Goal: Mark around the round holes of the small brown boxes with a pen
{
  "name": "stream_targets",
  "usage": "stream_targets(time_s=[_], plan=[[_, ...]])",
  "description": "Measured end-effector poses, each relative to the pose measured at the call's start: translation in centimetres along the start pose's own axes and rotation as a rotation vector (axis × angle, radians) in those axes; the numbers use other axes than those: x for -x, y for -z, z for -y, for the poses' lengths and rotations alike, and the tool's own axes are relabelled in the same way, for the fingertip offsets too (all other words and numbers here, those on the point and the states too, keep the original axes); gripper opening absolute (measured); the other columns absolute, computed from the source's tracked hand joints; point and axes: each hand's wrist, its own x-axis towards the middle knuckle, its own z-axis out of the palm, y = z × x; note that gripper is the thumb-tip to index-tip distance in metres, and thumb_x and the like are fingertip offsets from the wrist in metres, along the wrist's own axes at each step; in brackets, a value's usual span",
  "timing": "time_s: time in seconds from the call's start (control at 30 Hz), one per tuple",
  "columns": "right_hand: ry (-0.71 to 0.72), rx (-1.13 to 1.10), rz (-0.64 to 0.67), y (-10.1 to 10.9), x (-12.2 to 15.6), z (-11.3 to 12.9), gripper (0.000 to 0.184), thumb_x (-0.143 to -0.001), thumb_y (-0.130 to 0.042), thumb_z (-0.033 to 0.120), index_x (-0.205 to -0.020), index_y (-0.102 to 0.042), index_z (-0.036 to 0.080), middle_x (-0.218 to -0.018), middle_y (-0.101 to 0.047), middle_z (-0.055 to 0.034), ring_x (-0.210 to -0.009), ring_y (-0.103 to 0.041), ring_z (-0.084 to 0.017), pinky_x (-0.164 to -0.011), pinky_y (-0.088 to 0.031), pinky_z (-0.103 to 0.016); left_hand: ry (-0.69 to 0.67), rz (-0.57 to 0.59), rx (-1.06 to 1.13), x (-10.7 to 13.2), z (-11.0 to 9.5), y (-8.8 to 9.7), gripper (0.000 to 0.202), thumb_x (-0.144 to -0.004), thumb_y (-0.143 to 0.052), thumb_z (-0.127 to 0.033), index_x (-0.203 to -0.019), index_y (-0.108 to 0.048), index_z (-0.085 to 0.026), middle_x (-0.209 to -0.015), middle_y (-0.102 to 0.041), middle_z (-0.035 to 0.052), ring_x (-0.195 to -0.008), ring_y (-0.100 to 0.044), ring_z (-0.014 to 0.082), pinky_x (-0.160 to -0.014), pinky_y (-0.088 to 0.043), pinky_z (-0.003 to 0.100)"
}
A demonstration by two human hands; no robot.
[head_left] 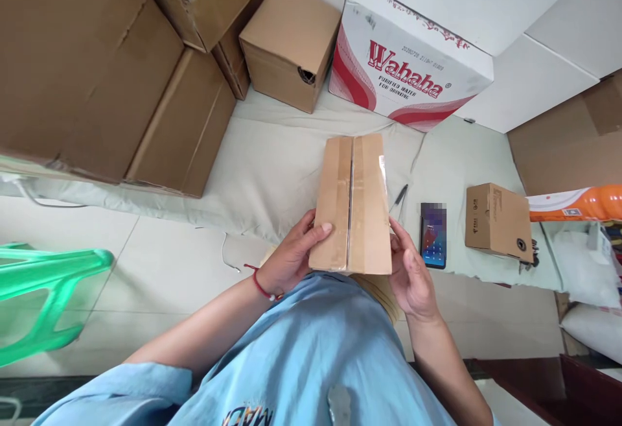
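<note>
A flat carton (358,209) is held up in front of the person at the near edge of the cloth-covered surface (272,153), its taped seam running lengthwise down the face turned upward; whether its underside rests on anything cannot be told. At its 8 o'clock the left hand (291,251) grasps the lower corner, thumb pressed on the top face and fingers hidden beneath, with a red bracelet (262,286) around the wrist. At 4 o'clock the right hand (413,277) is loosely curled, fingers against the carton's side and thumb clear of the face (whether it bears any weight, one cannot tell). Just beside the carton toward 3 o'clock lies a black pen (401,194), and a little lower a phone (433,244) with its screen lit and partly blurred. Farther out at 3 o'clock stand a small brown box (495,222) and an orange bottle (600,204). At 1 o'clock sits a red-and-white Wahaha box (408,66), at 11 a plain brown box (286,37), and at 10 several larger cartons (92,76). Toward 8 to 9 o'clock a green stool (53,290) stands on the tiled floor (160,264).
</note>
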Motion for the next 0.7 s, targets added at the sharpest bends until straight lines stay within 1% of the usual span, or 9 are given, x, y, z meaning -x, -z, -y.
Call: stream_targets(time_s=[0.03,0.13,0.2,0.27,0.37,0.43,0.57,0.63,0.7], plan=[[0.005,-0.019,-0.008,0.2,0.0,0.1,0.083,-0.098,-0.06,0.081,-0.164,-0.056,0.029,-0.152,-0.071,-0.0134,-0.146,-0.065,-0.035,-0.118,-0.058,-0.056,0.017,-0.006,0.049,0.2,-0.3,-0.2,0.075,-0.086,-0.092,-0.052,-0.147,-0.06,-0.022,-0.148,-0.073,0.016,-0.135,-0.073,0.0388,-0.11,-0.064,0.051],[0.003,-0.066,-0.024,0.4,0.1,0.1,0.076,-0.093,-0.073,0.075,-0.152,-0.066,0.028,-0.148,-0.073,-0.0132,-0.136,-0.07,-0.035,-0.111,-0.061,-0.054,0.043,-0.004,0.119,0.5,-1.6,-0.9,0.065,-0.092,-0.086,-0.054,-0.143,-0.065,-0.02,-0.135,-0.08,0.0135,-0.127,-0.078,0.0379,-0.108,-0.066,0.052],[-0.002,-0.103,-0.016,0.5,0.1,0.1,0.071,-0.092,-0.076,0.073,-0.146,-0.069,0.028,-0.14,-0.075,-0.0128,-0.119,-0.075,-0.032,-0.099,-0.066,-0.051,0.038,-0.003,0.137,0.6,-2.9,-1.4,0.06,-0.096,-0.079,-0.057,-0.141,-0.068,-0.019,-0.128,-0.082,0.0121,-0.125,-0.079,0.0374,-0.106,-0.068,0.051],[0.009,-0.143,0.0,0.6,0.2,0.0,0.062,-0.093,-0.077,0.068,-0.14,-0.072,0.028,-0.129,-0.078,-0.0116,-0.104,-0.076,-0.027,-0.088,-0.068,-0.046,0.007,-0.022,0.144,0.5,-4.2,-1.8,0.058,-0.1,-0.074,-0.059,-0.141,-0.07,-0.02,-0.124,-0.083,0.0099,-0.125,-0.079,0.036,-0.103,-0.069,0.048],[0.04,-0.17,0.018,0.9,0.1,0.1,0.052,-0.094,-0.078,0.063,-0.132,-0.076,0.027,-0.121,-0.078,-0.0107,-0.097,-0.074,-0.024,-0.083,-0.067,-0.041,-0.028,-0.05,0.13,0.2,-5.5,-2.1,0.055,-0.103,-0.068,-0.06,-0.143,-0.07,-0.022,-0.123,-0.084,0.008,-0.126,-0.079,0.0337,-0.1,-0.07,0.046],[0.05,-0.164,0.015,1.2,0.1,0.2,0.049,-0.095,-0.078,0.062,-0.129,-0.078,0.027,-0.118,-0.078,-0.0108,-0.096,-0.074,-0.023,-0.081,-0.066,-0.041,-0.028,-0.058,0.123,-0.1,-5.6,-2.1,0.054,-0.105,-0.066,-0.06,-0.143,-0.07,-0.021,-0.125,-0.083,0.0087,-0.126,-0.078,0.033,-0.1,-0.07,0.045],[0.056,-0.175,0.004,1.8,0.1,0.3,0.043,-0.097,-0.077,0.059,-0.124,-0.08,0.026,-0.113,-0.079,-0.01,-0.093,-0.072,-0.023,-0.08,-0.065,-0.04,0.006,-0.088,0.157,-0.2,-4.3,-2.2,0.057,-0.105,-0.064,-0.061,-0.145,-0.07,-0.022,-0.133,-0.081,0.0105,-0.127,-0.078,0.0339,-0.102,-0.07,0.049],[0.054,-0.187,0.004,2.1,0.2,0.3,0.041,-0.097,-0.078,0.058,-0.122,-0.081,0.026,-0.11,-0.079,-0.0095,-0.092,-0.072,-0.023,-0.08,-0.064,-0.04,0.025,-0.068,0.143,-0.1,-3.7,-2.2,0.062,-0.103,-0.064,-0.065,-0.148,-0.068,-0.022,-0.133,-0.081,0.0119,-0.125,-0.078,0.0355,-0.102,-0.069,0.052],[0.055,-0.18,-0.003,2.3,0.2,0.3,0.04,-0.097,-0.077,0.058,-0.121,-0.081,0.025,-0.108,-0.079,-0.0095,-0.091,-0.072,-0.023,-0.079,-0.063,-0.04,0.052,-0.03,0.117,0.1,-3.3,-2.2,0.067,-0.102,-0.064,-0.067,-0.151,-0.066,-0.022,-0.128,-0.081,0.0133,-0.12,-0.079,0.0363,-0.101,-0.068,0.053]])
